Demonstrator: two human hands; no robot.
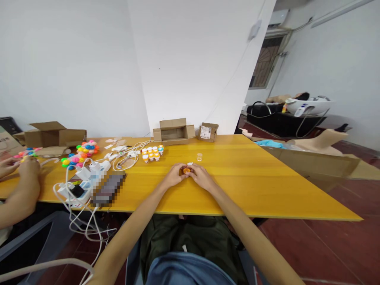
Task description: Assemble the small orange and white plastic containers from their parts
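Note:
Both my hands meet over the yellow tabletop (237, 174), near the middle. Between the fingertips of my left hand (174, 175) and my right hand (202, 175) is a small round orange piece (187, 171), gripped from both sides. A small white part (190, 163) shows just behind it at my fingers; I cannot tell whether it is joined to the orange piece. Beyond my right hand, a clear plastic cap-like piece (199, 157) rests on the table. Farther left stands a cluster of several small white-and-orange capped pieces (152, 153), one with a teal band.
Open cardboard boxes (173, 134) (208, 132) line the wall. On the left are a power strip (89, 182) with white cables, a blurred-out dark phone-like thing (108, 189) and colourful balls (80, 154). A co-worker's hands (28, 166) handle similar balls at far left.

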